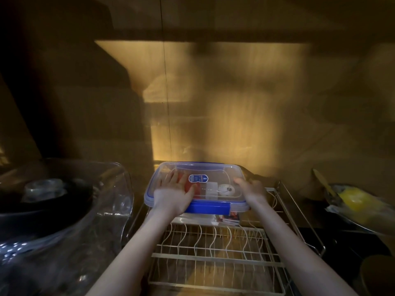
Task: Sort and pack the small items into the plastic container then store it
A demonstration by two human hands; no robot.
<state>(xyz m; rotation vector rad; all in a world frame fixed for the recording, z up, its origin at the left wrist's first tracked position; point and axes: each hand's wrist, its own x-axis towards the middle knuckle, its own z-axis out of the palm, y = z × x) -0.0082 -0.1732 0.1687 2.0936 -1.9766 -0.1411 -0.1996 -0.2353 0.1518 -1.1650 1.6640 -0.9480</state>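
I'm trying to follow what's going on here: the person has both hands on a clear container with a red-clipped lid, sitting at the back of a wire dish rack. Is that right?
Nearly. In the head view the lid's clips and rim are blue, not red. The red is an item inside the plastic container. The rest holds: the left hand lies flat on the lid, the right hand is at its right edge, and it sits at the back of the wire dish rack.

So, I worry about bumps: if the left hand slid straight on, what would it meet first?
Probably nothing soon: the left hand lies flat on the lid, fingers toward the wall. Depth is unclear.
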